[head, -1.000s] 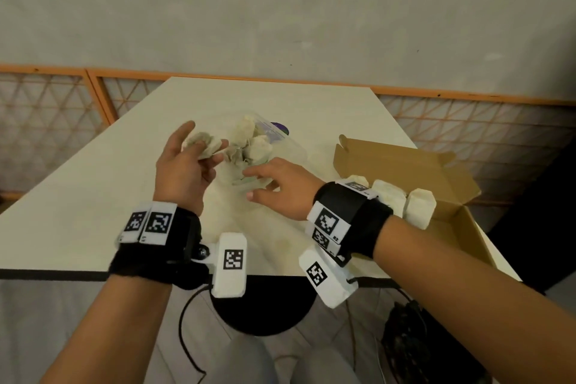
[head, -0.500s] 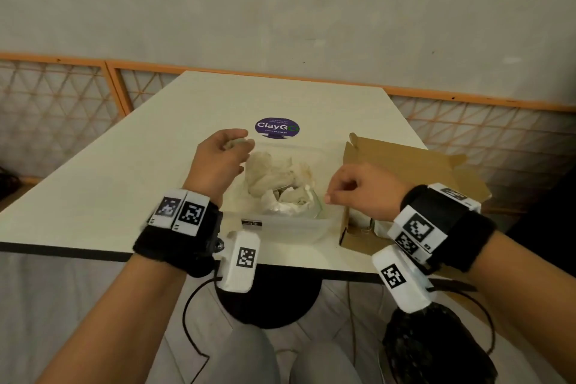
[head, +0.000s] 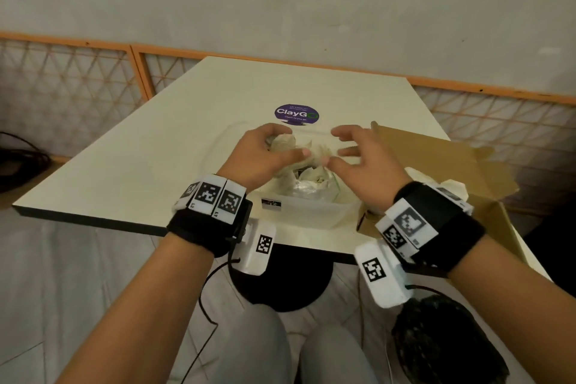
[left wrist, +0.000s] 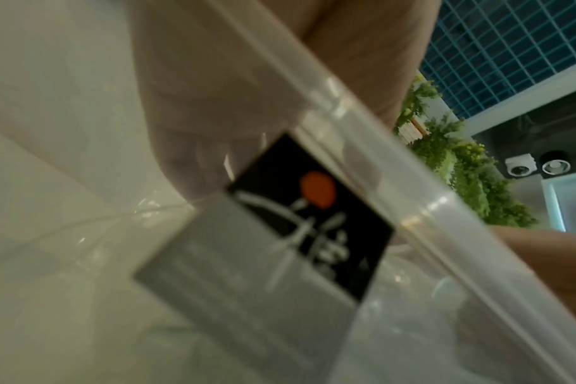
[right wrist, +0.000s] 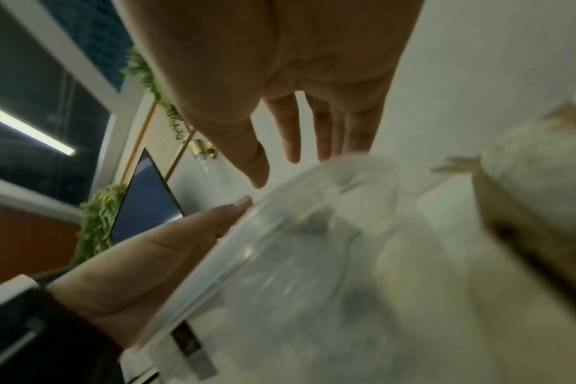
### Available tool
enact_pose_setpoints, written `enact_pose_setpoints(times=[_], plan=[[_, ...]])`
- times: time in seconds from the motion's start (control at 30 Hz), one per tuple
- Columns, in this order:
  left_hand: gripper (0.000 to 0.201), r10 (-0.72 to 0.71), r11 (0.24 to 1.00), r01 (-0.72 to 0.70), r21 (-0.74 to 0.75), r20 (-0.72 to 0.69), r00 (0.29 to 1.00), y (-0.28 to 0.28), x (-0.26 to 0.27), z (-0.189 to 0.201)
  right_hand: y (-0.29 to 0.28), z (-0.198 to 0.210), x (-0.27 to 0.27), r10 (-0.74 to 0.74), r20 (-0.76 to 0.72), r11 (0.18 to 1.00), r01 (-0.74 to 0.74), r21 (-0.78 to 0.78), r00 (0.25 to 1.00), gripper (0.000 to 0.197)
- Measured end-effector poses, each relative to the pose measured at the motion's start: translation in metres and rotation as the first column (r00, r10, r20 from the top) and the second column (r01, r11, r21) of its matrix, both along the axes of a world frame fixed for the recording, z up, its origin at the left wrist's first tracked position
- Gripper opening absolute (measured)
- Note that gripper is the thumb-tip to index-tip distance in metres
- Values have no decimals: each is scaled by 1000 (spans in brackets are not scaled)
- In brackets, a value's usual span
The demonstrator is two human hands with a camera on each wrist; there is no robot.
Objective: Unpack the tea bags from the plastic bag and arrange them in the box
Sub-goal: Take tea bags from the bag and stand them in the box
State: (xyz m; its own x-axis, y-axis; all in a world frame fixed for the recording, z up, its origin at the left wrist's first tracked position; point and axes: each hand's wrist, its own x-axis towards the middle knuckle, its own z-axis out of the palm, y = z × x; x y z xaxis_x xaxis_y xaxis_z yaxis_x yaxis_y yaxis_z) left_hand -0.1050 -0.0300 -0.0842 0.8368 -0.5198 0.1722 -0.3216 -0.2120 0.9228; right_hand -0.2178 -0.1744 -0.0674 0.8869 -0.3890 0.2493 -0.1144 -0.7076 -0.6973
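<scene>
My left hand [head: 294, 140] hovers over a clear plastic tub [head: 311, 215], its fingers curled round a clump of pale tea bags [head: 280, 144]. My right hand [head: 332, 146] is just right of the clump with fingers spread and holds nothing; its thumb tip is close to the tea bags. A crumpled plastic bag [head: 308, 193] with more tea bags lies inside the tub. The open cardboard box [head: 436, 159] stands to the right, with tea bags [head: 452, 192] in it. In the right wrist view my right fingers [right wrist: 290, 135] are straight above the tub rim [right wrist: 247, 249].
The tub carries a black label [left wrist: 313, 215] on its near wall. A purple round sticker [head: 296, 114] marks the table [head: 140, 165] beyond the hands. An orange-framed lattice railing [head: 78, 81] runs behind. The table's near edge is just under my wrists.
My right hand has left the box edge, moved left toward the tea bags in my left hand, and spread its fingers. The left hand stays over the tub, still gripping tea bags.
</scene>
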Motion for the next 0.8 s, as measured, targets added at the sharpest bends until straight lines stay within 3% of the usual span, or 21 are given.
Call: enact_pose_setpoints(times=[0.1, 0.2, 0.27, 0.37, 0.47, 0.5, 0.63, 0.8], plan=[[32, -57, 996, 53, 73, 53, 997, -1, 1, -2, 10, -7, 12, 3, -158, 1000, -7, -27, 987, 58], [3, -17, 1000, 17, -18, 4, 1000, 0, 6, -4, 9, -11, 20, -3, -100, 1000, 3, 2, 995, 26], [12, 50, 990, -57, -128, -58, 997, 0, 13, -7, 6, -11, 23, -10, -27, 989, 13, 149, 1000, 4], [19, 88, 952, -135, -274, -178, 980, -1, 18, -5, 1, -7, 24, -41, 69, 929, 12, 370, 997, 12], [20, 110, 921, -181, -345, -215, 970, -1, 20, -3, 2, -1, 23, -42, 142, 787, -55, 614, 989, 13], [20, 119, 915, -192, -354, -217, 969, -2, 20, -3, 3, -1, 24, -22, 161, 775, -84, 626, 987, 14], [19, 36, 936, -126, -329, -266, 963, -4, 17, -8, 15, -1, 33, 88, 181, 855, -168, 491, 980, 15], [14, -48, 921, -92, -378, -345, 938, -4, 14, -12, 21, 1, 50, 107, 109, 883, -145, 447, 988, 15]])
